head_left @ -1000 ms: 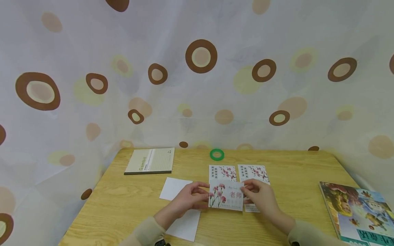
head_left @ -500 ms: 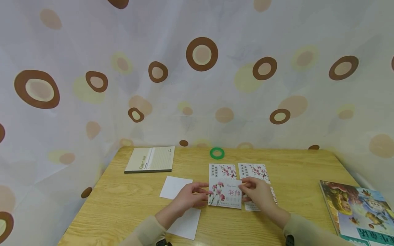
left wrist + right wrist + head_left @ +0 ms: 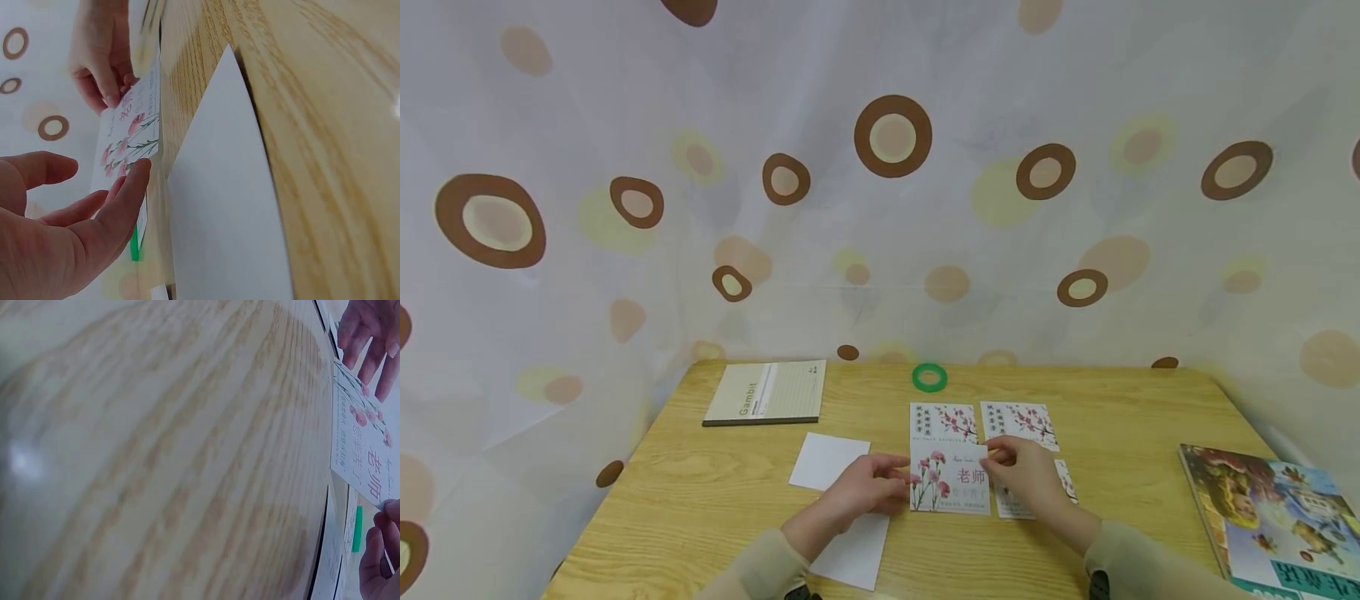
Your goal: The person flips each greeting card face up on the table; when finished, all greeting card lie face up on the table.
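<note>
A greeting card (image 3: pixel 951 479) with pink carnations and red Chinese characters is at the middle of the table, its far edge against a blossom card (image 3: pixel 943 422). My right hand (image 3: pixel 1026 471) pinches its far right corner between thumb and fingers. My left hand (image 3: pixel 868 486) is at the card's left edge, fingers loosely extended and thumb apart, as the left wrist view shows. In the right wrist view the card (image 3: pixel 369 437) slants up toward the pinched corner. A second blossom card (image 3: pixel 1019 423) lies behind the right hand, and another card (image 3: pixel 1013 504) is partly hidden beneath it.
White paper pieces (image 3: pixel 852 552) lie by the left forearm. A notebook (image 3: pixel 765 392) is at the back left, a green tape roll (image 3: pixel 929 377) at the back middle. An illustrated book (image 3: pixel 1273 521) lies at the right edge. A patterned curtain (image 3: pixel 880 250) hangs behind the table.
The carnation card has come down toward the table and shifted slightly left, now squarer with the blossom card behind it. The right hand moved left with it; the left thumb and fingers have loosened.
</note>
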`<state>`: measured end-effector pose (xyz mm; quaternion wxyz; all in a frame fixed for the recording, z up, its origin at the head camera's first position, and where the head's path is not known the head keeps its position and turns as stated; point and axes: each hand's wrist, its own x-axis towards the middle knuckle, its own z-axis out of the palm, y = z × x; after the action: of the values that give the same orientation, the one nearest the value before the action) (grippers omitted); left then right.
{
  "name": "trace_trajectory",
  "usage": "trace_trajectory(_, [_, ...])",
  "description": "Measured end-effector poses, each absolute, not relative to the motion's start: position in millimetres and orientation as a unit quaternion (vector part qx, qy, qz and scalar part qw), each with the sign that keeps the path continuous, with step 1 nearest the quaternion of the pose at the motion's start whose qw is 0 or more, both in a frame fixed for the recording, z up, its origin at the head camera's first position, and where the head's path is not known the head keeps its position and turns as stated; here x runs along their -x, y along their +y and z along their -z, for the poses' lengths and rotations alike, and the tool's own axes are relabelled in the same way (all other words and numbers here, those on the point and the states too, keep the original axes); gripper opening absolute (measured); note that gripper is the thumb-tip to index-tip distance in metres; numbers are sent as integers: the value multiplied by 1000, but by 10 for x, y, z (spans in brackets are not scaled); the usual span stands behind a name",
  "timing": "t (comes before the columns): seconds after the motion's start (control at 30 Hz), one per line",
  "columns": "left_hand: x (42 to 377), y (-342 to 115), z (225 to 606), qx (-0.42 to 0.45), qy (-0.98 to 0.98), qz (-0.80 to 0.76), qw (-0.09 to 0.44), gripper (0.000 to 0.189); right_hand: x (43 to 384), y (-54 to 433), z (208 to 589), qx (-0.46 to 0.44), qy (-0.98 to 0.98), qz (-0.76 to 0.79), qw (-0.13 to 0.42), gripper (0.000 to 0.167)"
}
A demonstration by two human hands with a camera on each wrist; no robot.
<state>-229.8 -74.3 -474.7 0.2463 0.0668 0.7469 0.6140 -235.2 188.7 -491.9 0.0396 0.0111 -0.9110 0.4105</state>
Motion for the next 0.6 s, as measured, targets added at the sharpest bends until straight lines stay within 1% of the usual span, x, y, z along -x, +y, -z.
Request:
trace_trajectory(0.23, [2339,-720,4774,-65,756,-602,250,42,2374,1884,4927,-14,-918,-394,38,19])
trace_trajectory(0.6, [2361,-684,4776,-48,752,-600,269,46,2417,1873,4962,-27,-933,-358,37,17])
